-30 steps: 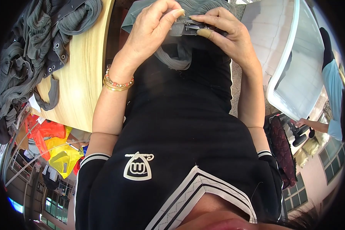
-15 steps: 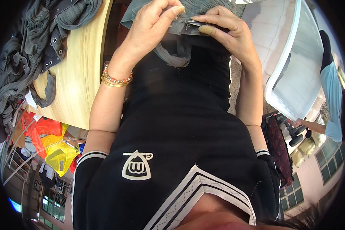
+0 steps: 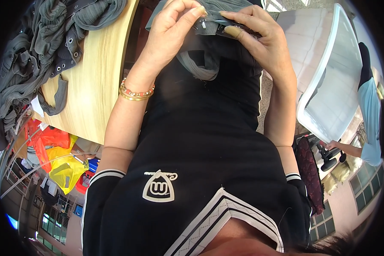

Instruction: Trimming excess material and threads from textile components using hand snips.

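A dark grey ribbed garment (image 3: 232,5) lies over my lap at the top of the head view, with a loop of its strap (image 3: 202,71) hanging toward me. My left hand (image 3: 170,32) is closed above its edge, thumb and forefinger pinched together; what they hold is too small to make out. Close by on the right, my right hand (image 3: 266,40) pinches a slim pointed metal tool (image 3: 220,21), its tip toward the left fingers. Just under the left fingertips, a small shiny metal piece (image 3: 203,24) shows at the cloth's edge.
To the left, a pale wooden table (image 3: 100,64) bears a heap of grey ribbed garments (image 3: 34,55) with metal eyelets. Below it hang red (image 3: 51,138) and yellow plastic bags (image 3: 68,170). On the right stands a large translucent bin (image 3: 328,98), with another person's arm (image 3: 350,149) beside it.
The whole view has shifted slightly. My right fingers have moved a little up beside the left ones, and the metal tool lies at a changed angle. The left hand keeps its pinch.
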Demonstrator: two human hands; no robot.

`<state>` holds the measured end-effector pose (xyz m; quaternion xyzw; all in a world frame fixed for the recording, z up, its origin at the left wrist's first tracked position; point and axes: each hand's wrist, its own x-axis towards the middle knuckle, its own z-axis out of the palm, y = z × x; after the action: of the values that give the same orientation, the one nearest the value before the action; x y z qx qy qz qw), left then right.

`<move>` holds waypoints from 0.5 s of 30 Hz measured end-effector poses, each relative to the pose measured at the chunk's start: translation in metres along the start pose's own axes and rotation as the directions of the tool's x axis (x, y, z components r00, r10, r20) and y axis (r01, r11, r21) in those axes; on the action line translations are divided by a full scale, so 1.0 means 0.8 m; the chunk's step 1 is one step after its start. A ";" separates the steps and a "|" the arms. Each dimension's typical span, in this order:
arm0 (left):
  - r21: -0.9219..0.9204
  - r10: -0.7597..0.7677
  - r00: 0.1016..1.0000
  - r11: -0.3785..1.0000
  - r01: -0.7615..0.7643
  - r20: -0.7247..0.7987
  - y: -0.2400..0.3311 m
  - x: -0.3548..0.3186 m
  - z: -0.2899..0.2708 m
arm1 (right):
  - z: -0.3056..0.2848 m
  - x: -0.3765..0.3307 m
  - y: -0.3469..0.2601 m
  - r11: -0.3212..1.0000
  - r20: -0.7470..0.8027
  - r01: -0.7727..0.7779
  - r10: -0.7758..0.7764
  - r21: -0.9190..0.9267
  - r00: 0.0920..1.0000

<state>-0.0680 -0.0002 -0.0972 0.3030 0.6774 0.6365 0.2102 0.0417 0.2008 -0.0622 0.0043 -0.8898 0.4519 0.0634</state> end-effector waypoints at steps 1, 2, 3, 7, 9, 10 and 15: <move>0.022 0.014 1.000 1.000 -0.014 -0.015 0.000 0.002 0.001 | -0.002 0.003 -0.007 1.000 0.002 0.003 -0.003 0.001 1.000; 0.046 0.026 0.999 0.999 -0.025 -0.033 0.000 0.001 0.001 | -0.005 0.010 -0.026 0.998 0.006 -0.037 0.037 -0.045 0.999; 0.048 0.026 0.999 0.999 -0.024 -0.039 0.001 0.002 0.001 | -0.006 0.016 -0.037 0.993 0.005 -0.075 0.076 -0.094 0.997; 0.123 0.036 0.998 0.992 -0.029 -0.049 0.006 0.000 0.002 | 0.004 0.025 -0.021 0.995 0.026 -0.050 0.053 -0.085 0.998; 0.138 0.055 0.998 0.989 -0.049 -0.041 0.007 0.003 0.003 | 0.033 0.037 0.020 0.750 -0.368 0.592 -0.483 0.294 0.795; 0.164 0.068 0.997 0.985 -0.061 -0.035 0.006 0.003 0.003 | 0.024 0.029 0.017 0.750 -0.367 0.591 -0.482 0.296 0.795; 0.146 0.048 0.999 0.988 -0.045 -0.017 -0.009 0.005 0.005 | -0.007 0.025 -0.040 0.995 0.062 -0.031 0.037 -0.099 0.997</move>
<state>-0.0693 0.0051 -0.1043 0.3267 0.7170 0.5932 0.1654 0.0249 0.1876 -0.0310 0.0005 -0.9124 0.4083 0.0273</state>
